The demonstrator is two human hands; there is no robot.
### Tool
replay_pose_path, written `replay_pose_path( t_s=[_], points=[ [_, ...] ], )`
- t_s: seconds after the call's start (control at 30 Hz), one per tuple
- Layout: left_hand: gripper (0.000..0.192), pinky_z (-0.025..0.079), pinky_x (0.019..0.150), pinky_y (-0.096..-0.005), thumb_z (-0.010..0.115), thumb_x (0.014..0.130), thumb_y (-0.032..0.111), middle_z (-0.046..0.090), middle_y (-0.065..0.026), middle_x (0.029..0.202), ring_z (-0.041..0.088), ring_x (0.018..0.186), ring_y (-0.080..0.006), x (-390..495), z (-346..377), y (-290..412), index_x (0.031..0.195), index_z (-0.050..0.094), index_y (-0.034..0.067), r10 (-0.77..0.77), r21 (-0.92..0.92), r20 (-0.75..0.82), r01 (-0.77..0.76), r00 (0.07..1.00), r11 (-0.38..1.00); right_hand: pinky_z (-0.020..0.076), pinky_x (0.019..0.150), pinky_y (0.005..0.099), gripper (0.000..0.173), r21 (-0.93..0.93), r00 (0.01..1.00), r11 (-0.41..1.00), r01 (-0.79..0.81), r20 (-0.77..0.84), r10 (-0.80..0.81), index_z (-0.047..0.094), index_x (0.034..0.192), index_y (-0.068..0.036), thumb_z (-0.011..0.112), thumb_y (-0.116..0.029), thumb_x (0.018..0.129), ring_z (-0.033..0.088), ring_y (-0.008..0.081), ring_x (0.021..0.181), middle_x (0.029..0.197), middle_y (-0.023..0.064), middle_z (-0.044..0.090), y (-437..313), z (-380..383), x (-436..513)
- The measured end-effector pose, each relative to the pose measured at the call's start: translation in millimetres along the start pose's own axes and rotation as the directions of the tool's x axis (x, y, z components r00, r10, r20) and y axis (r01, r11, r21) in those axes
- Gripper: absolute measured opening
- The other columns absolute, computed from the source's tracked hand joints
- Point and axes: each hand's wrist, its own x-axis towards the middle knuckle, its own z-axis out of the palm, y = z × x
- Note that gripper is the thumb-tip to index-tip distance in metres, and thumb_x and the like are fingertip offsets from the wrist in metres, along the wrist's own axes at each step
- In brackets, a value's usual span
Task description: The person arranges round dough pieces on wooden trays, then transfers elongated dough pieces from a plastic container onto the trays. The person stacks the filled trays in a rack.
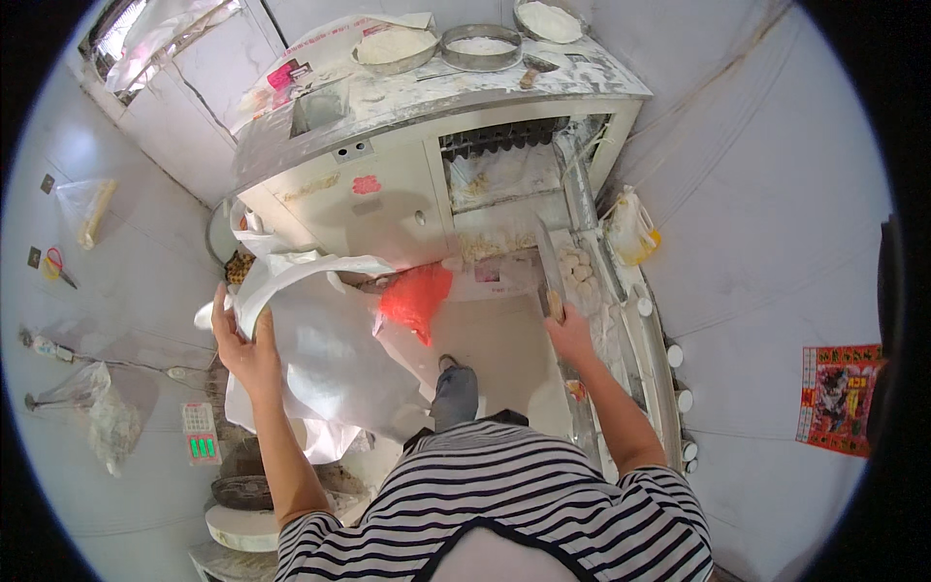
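Note:
My left hand [251, 356] grips the rim of a large white plastic sack [331, 356], with the material between thumb and fingers. The sack stands wide and bulging to my left, and its contents are hidden. In my right hand [571, 336] is the wooden handle of a long knife [550, 258], its blade pointing away from me. Beyond the blade, several pale dough pieces [580, 270] lie on a floured surface on the right. A red plastic bag [418, 295] lies between the sack and the white cabinet.
Ahead stands a floury machine [509, 174] with dark rollers. On its top are a bowl of flour [396, 47], a round sieve [481, 48] and another flour bowl [550, 22]. Scissors [58, 267] hang on the left wall; an oil jug [631, 229] is at right.

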Motion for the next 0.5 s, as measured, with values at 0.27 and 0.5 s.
replay_pose_path(
  t_s=[0.27,0.5],
  points=[
    [0.079,0.049,0.084,-0.0278,0.072,0.077,-0.001,0.068,-0.0118,0.106,0.063,0.093,-0.0149,105.5,73.3,-72.0,0.146,0.033,0.005,-0.088,-0.16,0.137,0.109,0.987,0.981,0.0467,0.075,0.0486,0.036,-0.261,0.958,0.922,0.285,0.068,-0.277,0.057,0.104,0.0,0.061,-0.021,0.076,0.06,0.0439,0.087,0.089,0.0273,0.061,-137.8,22.6,183.2],
    [0.075,0.049,0.083,-0.0254,0.074,0.077,0.0,0.068,-0.0112,0.11,0.063,0.095,-0.0125,135.2,121.4,-114.8,0.143,0.037,0.001,-0.206,-0.245,0.33,0.295,0.921,0.924,0.0471,0.083,0.049,0.044,-0.442,0.878,0.771,0.458,0.089,-0.47,0.055,0.119,-0.001,0.06,-0.018,0.079,0.058,0.0427,0.097,0.104,0.0248,0.062,-221.9,57.3,359.9]
  ],
)
